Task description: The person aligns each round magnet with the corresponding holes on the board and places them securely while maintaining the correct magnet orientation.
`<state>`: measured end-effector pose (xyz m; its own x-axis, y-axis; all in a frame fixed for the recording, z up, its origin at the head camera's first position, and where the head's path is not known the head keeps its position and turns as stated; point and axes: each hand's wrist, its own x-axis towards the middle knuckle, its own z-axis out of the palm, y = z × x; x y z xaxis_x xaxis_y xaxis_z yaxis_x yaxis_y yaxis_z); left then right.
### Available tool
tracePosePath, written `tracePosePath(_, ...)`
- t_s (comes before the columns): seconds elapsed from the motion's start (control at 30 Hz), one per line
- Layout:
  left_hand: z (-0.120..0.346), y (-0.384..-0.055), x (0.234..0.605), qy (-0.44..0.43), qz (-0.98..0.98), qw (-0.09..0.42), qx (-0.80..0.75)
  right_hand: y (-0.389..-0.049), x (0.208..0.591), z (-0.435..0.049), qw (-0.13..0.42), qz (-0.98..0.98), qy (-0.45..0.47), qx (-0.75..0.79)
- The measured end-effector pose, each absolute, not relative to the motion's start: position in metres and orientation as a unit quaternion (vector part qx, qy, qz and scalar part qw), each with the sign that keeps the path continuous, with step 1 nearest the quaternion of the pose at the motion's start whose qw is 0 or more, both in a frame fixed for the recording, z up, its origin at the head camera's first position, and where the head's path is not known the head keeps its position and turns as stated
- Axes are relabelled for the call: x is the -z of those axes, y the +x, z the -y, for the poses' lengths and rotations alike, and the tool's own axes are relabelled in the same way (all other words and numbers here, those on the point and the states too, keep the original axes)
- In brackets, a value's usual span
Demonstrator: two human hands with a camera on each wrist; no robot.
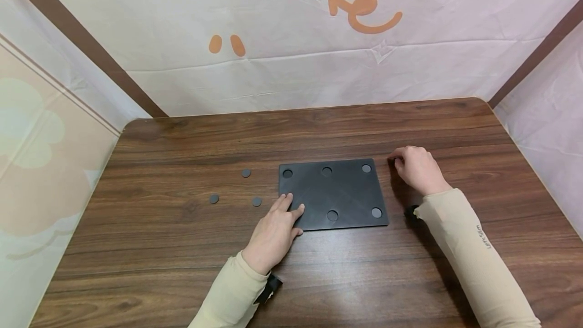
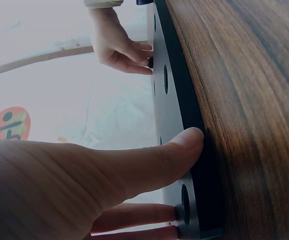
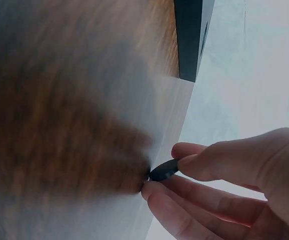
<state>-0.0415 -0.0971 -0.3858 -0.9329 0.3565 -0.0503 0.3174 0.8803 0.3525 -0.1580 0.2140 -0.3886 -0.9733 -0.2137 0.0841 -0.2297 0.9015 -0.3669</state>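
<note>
A flat black board (image 1: pixel 346 191) with round recesses lies on the wooden table. My left hand (image 1: pixel 273 232) rests on its front left corner, fingers spread over the top. In the left wrist view the thumb (image 2: pixel 184 145) presses against the board's side edge. Just right of the board is my right hand (image 1: pixel 419 168). In the right wrist view it pinches a small dark disc (image 3: pixel 164 170) between thumb and fingertips, low at the table surface. The board's two right-hand recesses look lighter grey than the others. One corner recess is hidden under my left hand.
Left of the board lie three small grey discs: one at the back (image 1: pixel 246 172), one farther left (image 1: pixel 214 199), and one near the left hand (image 1: pixel 257 201). Behind the table (image 1: pixel 159 166) hangs a pale printed cloth (image 1: pixel 296 80), with more cloth at both sides.
</note>
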Motion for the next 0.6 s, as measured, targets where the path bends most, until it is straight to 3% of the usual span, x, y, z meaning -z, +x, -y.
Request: tracePosePath(0.6, 0.0970, -0.0415, 0.3858, 0.172, -0.968, 0.062, -0.170, -0.1588, 0.3903, -0.2192, 0.015, 0.973, 0.110, -0.204)
